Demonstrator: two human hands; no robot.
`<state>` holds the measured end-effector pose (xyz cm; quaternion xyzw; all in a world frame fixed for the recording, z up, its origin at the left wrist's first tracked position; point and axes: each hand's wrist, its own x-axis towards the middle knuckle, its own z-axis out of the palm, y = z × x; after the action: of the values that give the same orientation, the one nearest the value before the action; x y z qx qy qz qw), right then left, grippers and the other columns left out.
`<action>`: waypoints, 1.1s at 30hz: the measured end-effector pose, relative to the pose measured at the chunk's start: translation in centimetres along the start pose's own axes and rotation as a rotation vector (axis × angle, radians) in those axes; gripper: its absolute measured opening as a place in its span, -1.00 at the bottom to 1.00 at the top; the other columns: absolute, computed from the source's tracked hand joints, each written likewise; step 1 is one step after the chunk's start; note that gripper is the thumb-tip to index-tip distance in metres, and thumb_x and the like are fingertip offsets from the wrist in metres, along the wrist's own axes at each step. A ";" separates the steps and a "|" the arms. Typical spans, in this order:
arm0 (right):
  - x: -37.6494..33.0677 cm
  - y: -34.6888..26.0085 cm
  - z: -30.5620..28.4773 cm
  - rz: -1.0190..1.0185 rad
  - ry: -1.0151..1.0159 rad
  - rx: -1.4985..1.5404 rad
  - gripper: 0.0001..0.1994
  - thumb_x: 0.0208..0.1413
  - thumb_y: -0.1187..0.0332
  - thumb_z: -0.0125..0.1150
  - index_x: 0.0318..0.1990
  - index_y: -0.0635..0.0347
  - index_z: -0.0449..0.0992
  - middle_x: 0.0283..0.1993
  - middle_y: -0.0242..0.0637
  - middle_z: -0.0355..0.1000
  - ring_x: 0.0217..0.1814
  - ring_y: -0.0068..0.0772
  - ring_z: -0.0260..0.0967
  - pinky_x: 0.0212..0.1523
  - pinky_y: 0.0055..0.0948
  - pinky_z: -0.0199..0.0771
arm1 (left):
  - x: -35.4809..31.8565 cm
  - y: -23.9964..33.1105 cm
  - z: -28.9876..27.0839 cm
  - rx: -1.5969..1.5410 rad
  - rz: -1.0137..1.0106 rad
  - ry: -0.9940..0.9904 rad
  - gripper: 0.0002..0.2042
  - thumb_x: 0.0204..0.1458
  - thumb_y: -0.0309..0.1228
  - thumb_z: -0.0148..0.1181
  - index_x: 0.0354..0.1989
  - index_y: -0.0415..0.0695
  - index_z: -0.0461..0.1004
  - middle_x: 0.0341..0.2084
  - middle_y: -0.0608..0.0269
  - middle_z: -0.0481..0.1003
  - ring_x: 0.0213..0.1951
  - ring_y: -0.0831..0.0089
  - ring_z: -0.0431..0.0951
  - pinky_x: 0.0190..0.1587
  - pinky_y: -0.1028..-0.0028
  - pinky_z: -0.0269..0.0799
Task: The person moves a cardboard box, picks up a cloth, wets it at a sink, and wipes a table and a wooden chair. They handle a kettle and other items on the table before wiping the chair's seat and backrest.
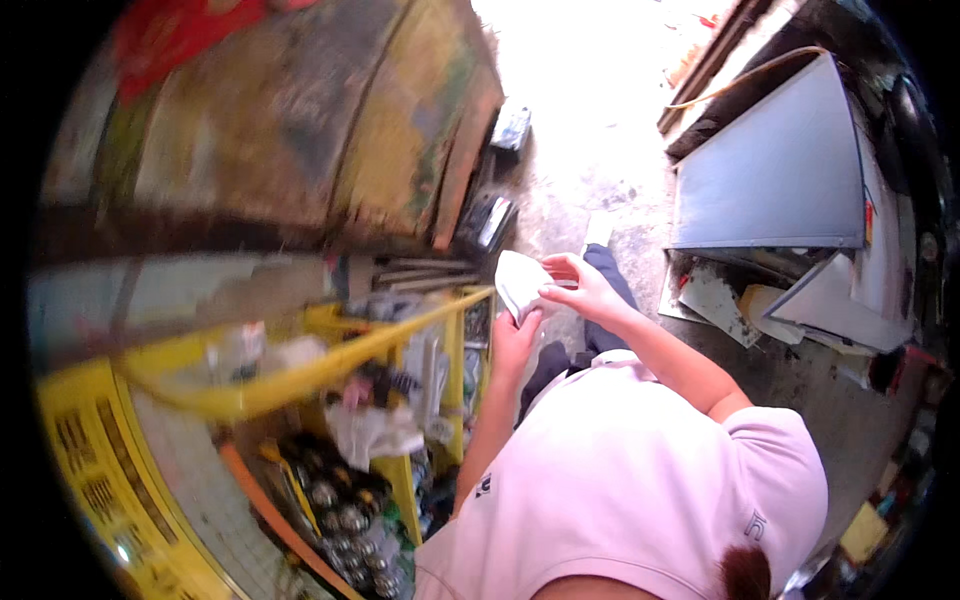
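In front of my body, both hands hold a small white folded piece [522, 281], which looks like paper or thin cloth; I cannot tell which. My left hand [518, 328] grips its lower edge from beneath, with the thumb pressed against it. My right hand [578, 284] pinches its right side between thumb and fingers. The piece stands tilted up above my left hand, its pale face partly washed out by bright light. My right elbow is bent, and the left forearm runs down along my side.
To the left stands a yellow metal rack [255, 390] with metal parts [350, 530] and rags inside. A stained wooden bench [290, 120] is beyond it. A grey panel-sided box [775, 170] stands at the right, above loose sheets [718, 300]. Bright concrete floor [580, 140] lies ahead.
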<state>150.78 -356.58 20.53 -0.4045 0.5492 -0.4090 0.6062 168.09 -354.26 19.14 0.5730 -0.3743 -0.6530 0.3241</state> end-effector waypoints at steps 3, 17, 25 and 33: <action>4.8 -1.5 -8.4 0.153 0.013 0.338 -0.65 0.13 0.29 0.25 0.01 0.30 0.44 -0.08 -0.33 0.47 -0.01 -0.54 0.38 0.07 -0.48 0.34 | 8.0 5.1 6.6 0.185 0.100 -0.182 -0.74 0.05 -0.41 0.26 -0.12 -0.28 0.52 -0.28 0.26 0.58 -0.25 0.57 0.51 -0.17 0.48 0.43; 28.0 -13.6 -33.1 0.123 0.267 0.827 -0.83 0.22 0.38 0.06 -0.07 0.15 0.34 -0.13 -0.37 0.42 -0.07 -0.55 0.40 -0.03 -0.47 0.43 | 34.9 21.5 21.6 0.037 -0.048 -0.156 -0.80 0.12 -0.36 0.20 -0.19 -0.24 0.54 -0.38 0.43 0.52 -0.33 0.70 0.43 -0.24 0.62 0.32; 48.3 -17.6 -39.9 0.169 0.352 0.631 -0.50 0.18 0.31 0.17 0.21 0.24 0.16 0.05 -0.28 0.38 0.06 -0.47 0.38 -0.01 -0.46 0.45 | 58.4 30.5 26.9 0.132 -0.032 -0.280 -0.84 0.15 -0.38 0.15 -0.19 -0.18 0.52 -0.39 0.46 0.50 -0.35 0.74 0.41 -0.28 0.67 0.30; 66.9 -20.0 -47.4 0.249 0.381 0.458 -0.52 0.28 0.17 0.04 0.26 0.20 0.21 0.24 -0.26 0.25 0.32 -0.39 0.13 0.32 -0.32 0.06 | 75.5 41.1 34.7 0.111 0.079 -0.257 -0.71 0.14 -0.47 0.08 0.01 -0.32 0.45 -0.15 0.22 0.54 -0.12 0.56 0.47 -0.02 0.53 0.37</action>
<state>106.68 -428.19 13.62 -0.1033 0.5917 -0.5129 0.6132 123.39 -435.53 18.50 0.4865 -0.4704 -0.6861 0.2670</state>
